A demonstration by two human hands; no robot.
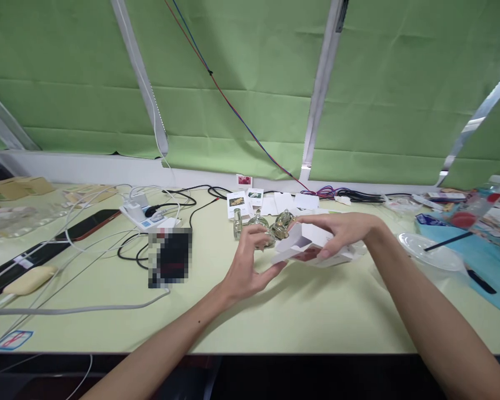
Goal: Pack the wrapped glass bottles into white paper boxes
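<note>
My right hand grips a small white cardboard box from above and the right side, thumb on its near face. The box lies tilted above the table, with its open end and loose flaps toward the left. At that open end is my left hand, its fingers curved and apart from the thumb. The thumb tip meets or overlaps the lower flap; whether it presses on it I cannot tell. Just behind my hands are several glass bottles, partly hidden by my left fingers. White picture cards stand or lie behind the bottles.
Left of my hands are a pixelated dark device, a white power strip and tangled cables. A yellow oval object lies farther left. At right are a clear plastic lid, a blue sheet and clutter. Green blinds hang behind.
</note>
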